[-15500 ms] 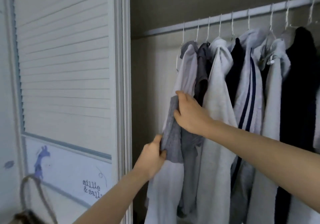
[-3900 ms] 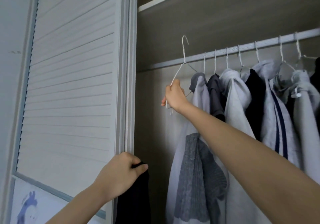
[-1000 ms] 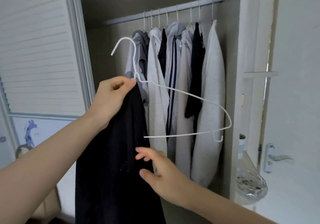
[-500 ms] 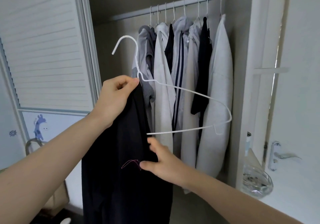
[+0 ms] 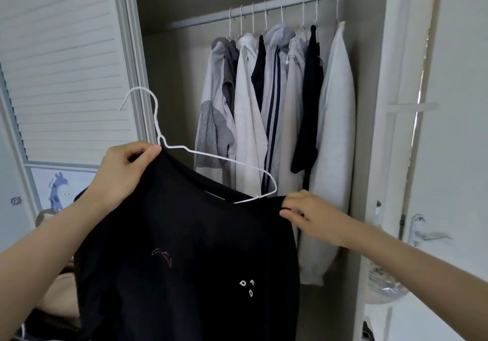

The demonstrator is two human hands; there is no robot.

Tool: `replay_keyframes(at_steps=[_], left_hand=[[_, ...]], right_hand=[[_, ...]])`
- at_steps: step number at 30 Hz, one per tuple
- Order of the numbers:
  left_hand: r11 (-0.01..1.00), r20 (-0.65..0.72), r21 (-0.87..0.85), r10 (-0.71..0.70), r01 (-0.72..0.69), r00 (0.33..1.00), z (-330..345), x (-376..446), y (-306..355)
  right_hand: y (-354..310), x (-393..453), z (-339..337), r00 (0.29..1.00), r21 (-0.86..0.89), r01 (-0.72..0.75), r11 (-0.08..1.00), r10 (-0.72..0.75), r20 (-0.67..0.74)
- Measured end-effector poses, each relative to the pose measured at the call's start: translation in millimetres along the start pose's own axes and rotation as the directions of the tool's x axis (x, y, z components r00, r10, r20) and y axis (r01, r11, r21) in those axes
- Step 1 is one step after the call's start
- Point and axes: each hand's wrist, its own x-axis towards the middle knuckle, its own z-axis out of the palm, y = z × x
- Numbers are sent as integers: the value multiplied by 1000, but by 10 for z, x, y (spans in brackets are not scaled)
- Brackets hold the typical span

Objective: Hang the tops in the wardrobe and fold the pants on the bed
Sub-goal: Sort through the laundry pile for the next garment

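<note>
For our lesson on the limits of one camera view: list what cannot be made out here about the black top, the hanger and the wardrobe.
Head view, the only one:
- white hanger: its lower part is hidden behind the black top, so how far it is threaded in is unclear.
- black top: its hem is cut off by the bottom edge.
- small marks on the top: too small to read.
- left hand: the fingertips are hidden by the collar.
- wardrobe rail: its left end is lost in shadow.

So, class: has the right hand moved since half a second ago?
Yes. The right hand has gone rightward along the hung clothes, from the black top's middle to its shoulder, near the white jacket.
</note>
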Motion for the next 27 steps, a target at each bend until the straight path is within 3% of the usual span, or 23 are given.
replay_keyframes(at_steps=[3,5,11,15,18,21,24,27], left_hand=[[963,-26,-247,-119,109,993,53,28,-17],[950,-19,-283,-142,131,990,89,28,-24],[999,69,12,-47,46,997,85,-80,-30],[998,194,32,42,-49,980,411,-213,267],[986,261,76,124,-148,957,634,-249,458],[987,323,76,112,-143,940,457,-159,328],[997,258,46,47,-61,965,175,-93,56],[1000,128,26,-5,2,992,114,-58,-118]], right_hand=[[17,-20,42,998,-49,49,998,-47,50],[42,-38,99,993,-70,73,995,-66,95],[103,-60,-177,1000,-15,13,1000,-13,12],[-209,196,-225,982,336,-116,935,159,-102],[-485,378,-195,954,451,-135,882,238,-180],[-447,333,-292,910,524,-107,845,296,-290],[-280,198,-478,873,638,-58,768,349,-341],[-173,145,-547,922,510,-22,860,215,-322]])
